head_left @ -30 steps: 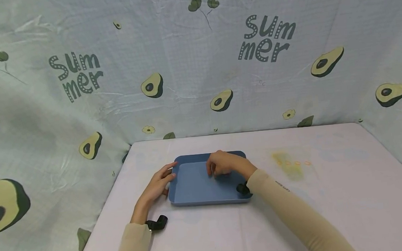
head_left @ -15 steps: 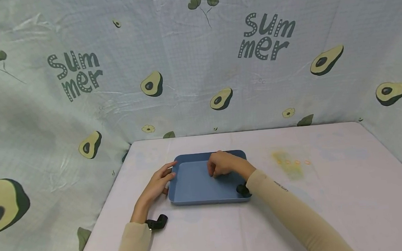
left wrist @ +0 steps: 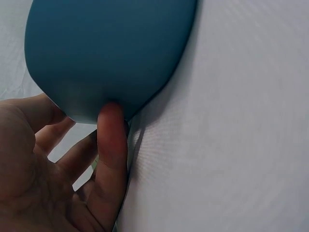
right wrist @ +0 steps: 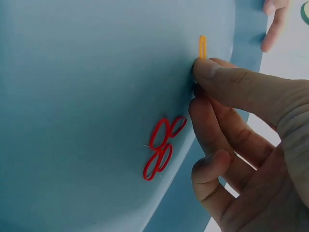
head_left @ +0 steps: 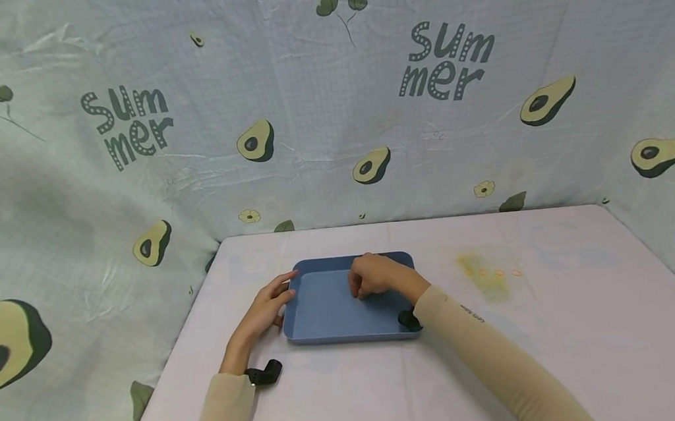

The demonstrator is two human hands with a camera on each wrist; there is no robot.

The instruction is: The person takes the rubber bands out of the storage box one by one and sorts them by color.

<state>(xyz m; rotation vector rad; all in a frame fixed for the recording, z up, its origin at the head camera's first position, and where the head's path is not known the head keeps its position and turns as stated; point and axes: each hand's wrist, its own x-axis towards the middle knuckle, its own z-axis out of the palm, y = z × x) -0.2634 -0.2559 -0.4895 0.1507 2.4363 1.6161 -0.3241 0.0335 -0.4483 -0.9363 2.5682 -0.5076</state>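
Over the smooth blue rectangular tray, the right hand has drawn its fingers together, pinching a thin yellow loop, apparently secured; the left hand, spread, touches the tray's left side.

Head view faces fwd/down, wrist views v. close (tray in all).

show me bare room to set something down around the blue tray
Most room: tablecloth right of the right sleeve. More lies before the blue tray, between that and the left sleeve, and on the tray's near-left floor. Crowded: left rim, at the left hand, and the middle, where the right hand pinches an orange loop near red loops.
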